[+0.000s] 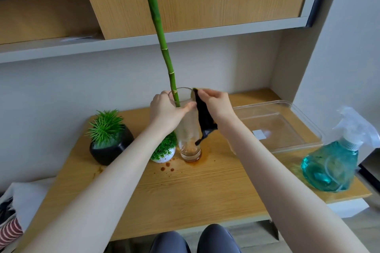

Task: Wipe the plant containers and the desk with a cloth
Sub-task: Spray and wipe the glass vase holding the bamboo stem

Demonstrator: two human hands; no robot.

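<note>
At frame centre my left hand (166,109) grips the tall glass vase (188,129) while my right hand (216,102) pinches the black cloth (204,117) against it; brown spills on the desk (205,187) remain, both small pots seemingly unwiped.

desk front (185,197) open, pots (111,146) left

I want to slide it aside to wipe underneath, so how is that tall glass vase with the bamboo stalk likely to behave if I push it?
The glass vase is tall and narrow, with a long bamboo stalk leaning out, so it probably tips easily. The brown liquid around its base may let it slide suddenly. It looks fragile; the left hand gripping the rim seems wise.
</note>
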